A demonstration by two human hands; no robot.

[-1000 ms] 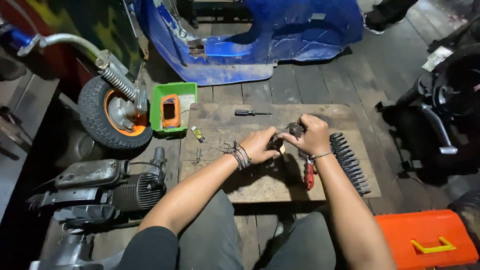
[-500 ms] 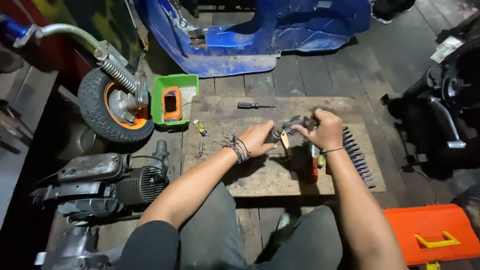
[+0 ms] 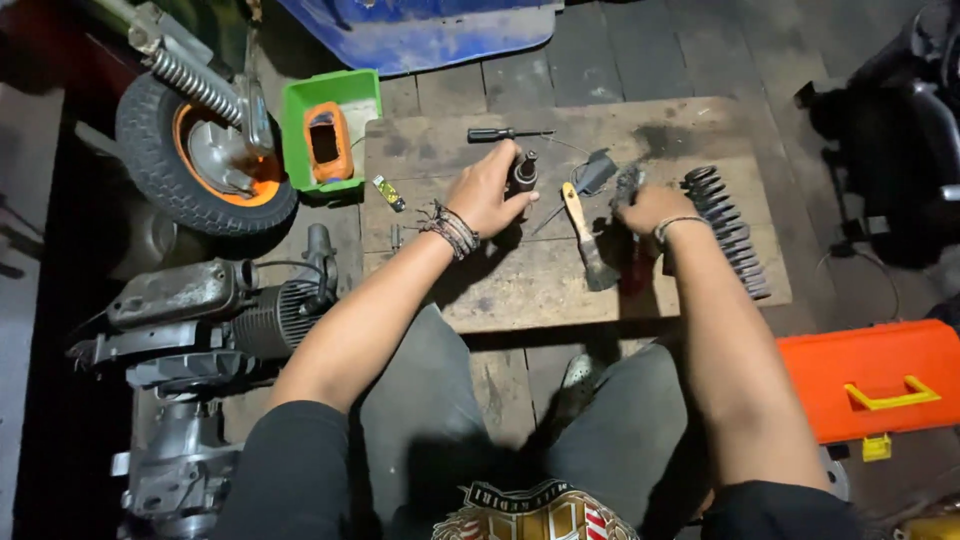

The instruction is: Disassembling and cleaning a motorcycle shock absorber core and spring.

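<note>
I see my left hand (image 3: 487, 190) wrapped around a small dark cylindrical metal part (image 3: 523, 172), fingers curled shut on it, holding it upright near the back middle of the wooden board (image 3: 520, 280) that lies on the plank floor (image 3: 640, 70). My right hand (image 3: 650, 208) rests further right, fingers bent down onto a grimy grey part (image 3: 628, 183); I cannot tell whether it truly grips that part or only presses on it.

Between my hands lies a paintbrush (image 3: 588, 240) with a pale wooden handle and dark, dirty bristles, angled toward me. Just behind the left hand a black-handled screwdriver (image 3: 505, 134) lies parallel to the board's far edge. A black coil spring (image 3: 725, 230), ribbed and long, lies slanted along the right side of the board, close to its edge and just beside my right wrist.

The front strip of the board, toward my knees, is bare, stained wood, and so is its left third. Off the left edge sits a green plastic tray (image 3: 300, 120) with an orange piece (image 3: 326, 145) inside, touching a small wheel (image 3: 200, 170) with an orange rim. A finned grey engine (image 3: 240, 320) lies by my left knee, and an orange toolbox (image 3: 870, 380) with a yellow handle sits by my right.
</note>
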